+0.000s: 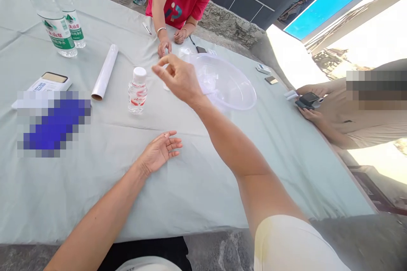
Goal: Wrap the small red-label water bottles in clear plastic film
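Observation:
My left hand (pixel 160 151) rests palm up near the middle of the table, its fingers loosely apart and nothing in it. Stretched out above the table, my right hand (pixel 179 77) has bent fingers, with a gap between thumb and index finger and no object visible there. A small clear bottle (pixel 137 93) with a white cap and red-and-white label stands upright left of my right hand, touched by neither hand. Just behind my right hand is a translucent plastic basin (pixel 244 89) with clear, crumpled-looking plastic inside. My right hand and forearm hide part of the basin's near side.
A white roll (pixel 105 72), two large water bottles (pixel 60 38) and a white device (pixel 47 82) lie or stand at left. Across the table, a person in a pink shirt (pixel 181 0) leans on it. Another person (pixel 349 110) at right holds a dark device (pixel 308 100).

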